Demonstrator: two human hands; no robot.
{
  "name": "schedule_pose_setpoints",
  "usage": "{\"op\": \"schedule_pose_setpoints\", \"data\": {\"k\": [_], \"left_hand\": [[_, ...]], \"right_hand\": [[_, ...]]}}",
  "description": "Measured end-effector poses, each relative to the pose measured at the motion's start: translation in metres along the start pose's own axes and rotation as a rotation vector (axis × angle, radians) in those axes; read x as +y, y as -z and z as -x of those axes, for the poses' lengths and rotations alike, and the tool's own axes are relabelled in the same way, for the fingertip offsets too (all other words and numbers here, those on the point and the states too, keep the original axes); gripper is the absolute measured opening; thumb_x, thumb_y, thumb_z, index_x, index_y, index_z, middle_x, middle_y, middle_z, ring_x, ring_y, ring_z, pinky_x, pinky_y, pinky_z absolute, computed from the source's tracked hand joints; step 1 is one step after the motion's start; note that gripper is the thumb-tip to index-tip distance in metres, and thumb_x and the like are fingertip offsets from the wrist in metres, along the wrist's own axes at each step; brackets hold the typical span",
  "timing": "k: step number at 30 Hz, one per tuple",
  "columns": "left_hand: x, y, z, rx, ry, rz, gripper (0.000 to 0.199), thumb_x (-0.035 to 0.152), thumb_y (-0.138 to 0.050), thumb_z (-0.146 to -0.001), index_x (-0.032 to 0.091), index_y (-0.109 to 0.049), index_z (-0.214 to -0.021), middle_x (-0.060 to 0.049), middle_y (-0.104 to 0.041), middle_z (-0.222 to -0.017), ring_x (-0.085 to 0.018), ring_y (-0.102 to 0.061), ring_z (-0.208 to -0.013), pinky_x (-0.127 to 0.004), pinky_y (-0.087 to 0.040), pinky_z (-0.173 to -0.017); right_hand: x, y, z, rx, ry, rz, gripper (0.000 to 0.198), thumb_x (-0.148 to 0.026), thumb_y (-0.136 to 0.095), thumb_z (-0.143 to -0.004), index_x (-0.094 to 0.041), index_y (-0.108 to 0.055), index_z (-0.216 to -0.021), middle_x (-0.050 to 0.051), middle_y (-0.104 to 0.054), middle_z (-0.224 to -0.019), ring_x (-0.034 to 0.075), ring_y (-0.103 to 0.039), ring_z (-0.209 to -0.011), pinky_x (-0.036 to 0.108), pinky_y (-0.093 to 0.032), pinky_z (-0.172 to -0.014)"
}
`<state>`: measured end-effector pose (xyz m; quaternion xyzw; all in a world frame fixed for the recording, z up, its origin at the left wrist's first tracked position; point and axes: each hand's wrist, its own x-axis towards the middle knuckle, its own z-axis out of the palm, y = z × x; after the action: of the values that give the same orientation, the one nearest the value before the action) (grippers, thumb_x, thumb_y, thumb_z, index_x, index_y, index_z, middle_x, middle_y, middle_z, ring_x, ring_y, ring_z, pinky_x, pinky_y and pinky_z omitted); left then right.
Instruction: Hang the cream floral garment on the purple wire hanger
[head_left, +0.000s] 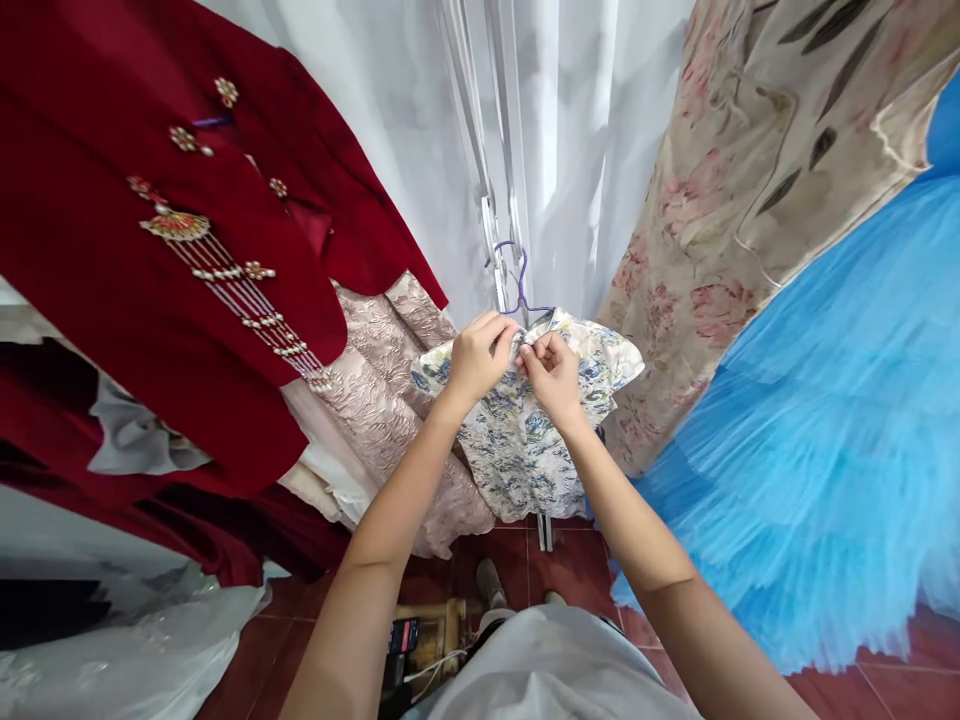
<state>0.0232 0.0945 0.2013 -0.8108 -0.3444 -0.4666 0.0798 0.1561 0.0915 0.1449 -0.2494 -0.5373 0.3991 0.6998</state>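
A short-sleeved white blouse [499, 450] with a blue and yellow floral print hangs in front of me on a purple hanger [523, 285]. The hanger's hook is caught on a slim white metal stand [491, 215]. At the left side of the neckline, my left hand [480, 360] pinches the collar edge between thumb and fingers. Close beside it, my right hand [551, 375] pinches the collar's other side, fingertips almost meeting the left ones. My fingers partly hide the collar and whatever fastening may be there.
On the left hangs a dark red velvet jacket [300, 130] with beaded ornaments, above a pale pink textured skirt [405, 400]. A beige floral dress [675, 270] and blue tulle gown [810, 430] hang right. White curtain [585, 130] lies behind. A wooden stool [431, 635] stands on red tiles [510, 565].
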Motion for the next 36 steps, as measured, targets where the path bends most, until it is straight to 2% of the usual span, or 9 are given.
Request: {"op": "schedule_pose_setpoints", "data": {"k": [8,11,17,21,26,28,31,33,36], "left_hand": [[-0.021,-0.006,0.006,0.337,0.216,0.147,0.033,0.037,-0.046,-0.105,0.018,-0.062,-0.084,-0.002,-0.061,-0.077,-0.015,-0.056,-0.072,-0.027,-0.042,-0.067],[-0.062,0.021,0.0,0.447,0.329,0.149,0.038,0.046,-0.046,-0.105,0.017,-0.061,-0.085,0.0,-0.06,-0.079,-0.014,-0.055,-0.077,-0.026,-0.042,-0.071],[-0.137,0.08,0.031,0.396,0.513,0.192,0.047,0.057,-0.062,-0.092,0.015,-0.056,-0.072,0.006,-0.049,-0.068,-0.008,-0.044,-0.072,-0.02,-0.038,-0.071],[-0.142,0.056,0.094,0.5,0.704,0.31,0.056,0.071,-0.055,-0.09,0.019,-0.046,-0.072,0.006,-0.042,-0.066,-0.008,-0.042,-0.066,-0.02,-0.039,-0.066],[-0.1,-0.006,0.154,0.581,0.846,0.461,0.059,0.079,-0.057,-0.08,0.021,-0.049,-0.077,0.004,-0.049,-0.064,-0.012,-0.049,-0.058,-0.024,-0.041,-0.056],[-0.072,-0.024,0.16,0.409,0.835,0.485,0.052,0.072,-0.059,-0.083,0.02,-0.057,-0.08,0.001,-0.056,-0.068,-0.014,-0.053,-0.062,-0.025,-0.043,-0.057],[-0.027,-0.039,0.15,-0.084,0.664,0.484,0.037,0.054,-0.055,-0.094,0.019,-0.065,-0.086,-0.003,-0.065,-0.078,-0.017,-0.06,-0.074,-0.026,-0.048,-0.068],[-0.004,-0.042,0.136,-0.305,0.551,0.495,0.033,0.045,-0.05,-0.098,0.019,-0.066,-0.088,-0.003,-0.066,-0.081,-0.017,-0.061,-0.078,-0.026,-0.049,-0.075],[0.012,-0.037,0.124,-0.445,0.556,0.688,0.03,0.047,-0.052,-0.097,0.019,-0.064,-0.094,-0.003,-0.065,-0.084,-0.017,-0.061,-0.077,-0.025,-0.049,-0.072]], "right_hand": [[0.02,-0.002,0.012,-0.061,-0.064,0.065,0.034,-0.034,-0.065,-0.085,-0.028,-0.031,-0.08,-0.006,-0.047,-0.062,0.018,-0.06,-0.063,0.031,-0.045,-0.059],[0.041,0.011,0.042,-0.077,-0.17,0.168,0.033,-0.032,-0.065,-0.082,-0.028,-0.033,-0.081,-0.007,-0.046,-0.06,0.019,-0.058,-0.06,0.032,-0.043,-0.058],[0.057,0.034,0.087,-0.101,-0.284,0.167,0.032,-0.034,-0.065,-0.082,-0.028,-0.034,-0.08,-0.007,-0.048,-0.059,0.02,-0.06,-0.059,0.031,-0.042,-0.058],[0.056,0.033,0.093,-0.182,-0.324,0.138,0.025,-0.031,-0.063,-0.083,-0.027,-0.038,-0.082,-0.007,-0.05,-0.059,0.019,-0.058,-0.058,0.03,-0.04,-0.056],[0.06,0.044,0.098,-0.19,-0.344,0.323,0.018,-0.031,-0.065,-0.082,-0.025,-0.054,-0.095,-0.006,-0.056,-0.063,0.017,-0.053,-0.054,0.031,-0.044,-0.059],[0.058,0.047,0.101,-0.241,-0.29,0.412,0.032,-0.033,-0.074,-0.077,-0.024,-0.061,-0.105,0.0,-0.065,-0.08,0.02,-0.06,-0.068,0.035,-0.049,-0.07],[0.048,0.046,0.105,-0.382,-0.212,0.428,0.046,-0.036,-0.085,-0.069,-0.023,-0.065,-0.109,0.006,-0.069,-0.101,0.026,-0.063,-0.089,0.041,-0.051,-0.084],[0.037,0.047,0.106,-0.446,-0.24,0.402,0.035,-0.038,-0.081,-0.075,-0.022,-0.067,-0.102,0.004,-0.07,-0.093,0.024,-0.061,-0.084,0.038,-0.052,-0.078],[0.012,0.063,0.105,-0.514,-0.288,0.414,0.017,-0.037,-0.067,-0.09,-0.02,-0.066,-0.087,0.001,-0.065,-0.075,0.019,-0.056,-0.068,0.03,-0.048,-0.062]]}}
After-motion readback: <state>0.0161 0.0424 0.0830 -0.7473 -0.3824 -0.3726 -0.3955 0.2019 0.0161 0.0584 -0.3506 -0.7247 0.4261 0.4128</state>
